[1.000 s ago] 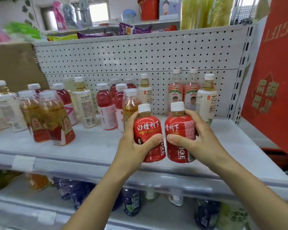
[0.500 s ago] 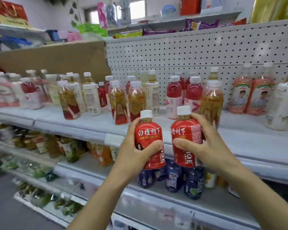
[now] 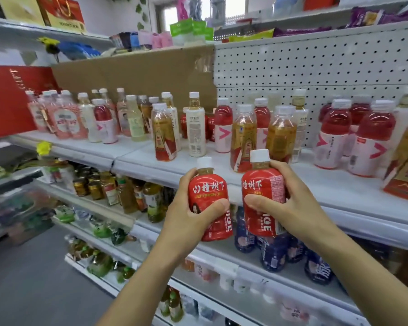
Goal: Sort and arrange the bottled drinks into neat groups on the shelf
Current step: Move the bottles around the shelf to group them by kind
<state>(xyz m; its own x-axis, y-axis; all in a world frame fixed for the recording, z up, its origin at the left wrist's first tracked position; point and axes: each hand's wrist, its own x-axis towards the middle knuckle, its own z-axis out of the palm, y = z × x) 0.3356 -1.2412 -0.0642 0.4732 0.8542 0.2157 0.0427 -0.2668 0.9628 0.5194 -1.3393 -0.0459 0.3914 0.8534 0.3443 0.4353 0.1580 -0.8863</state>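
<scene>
I hold two squat red-labelled bottles with white caps upright in front of the white shelf (image 3: 353,196), clear of its front edge. My left hand (image 3: 189,215) wraps the left red bottle (image 3: 209,191). My right hand (image 3: 290,208) grips the right red bottle (image 3: 262,187). Mixed drinks stand on the shelf behind: amber tea bottles (image 3: 243,137), pink-labelled red drink bottles (image 3: 335,135), and a tall white-labelled bottle (image 3: 196,123). A few more red bottles (image 3: 210,125) like the held pair stand far back by the cardboard.
Brown cardboard (image 3: 137,71) and white pegboard (image 3: 316,64) back the shelf. A red box (image 3: 7,102) stands at the left end. Dark blue bottles (image 3: 273,252) and small jars (image 3: 87,184) fill the lower shelves. Grey aisle floor (image 3: 26,283) lies at lower left.
The view has swung left along the shelf, bringing in more bottles and the red box. Both hands still hold the two red bottles, now out in front of the shelf edge.
</scene>
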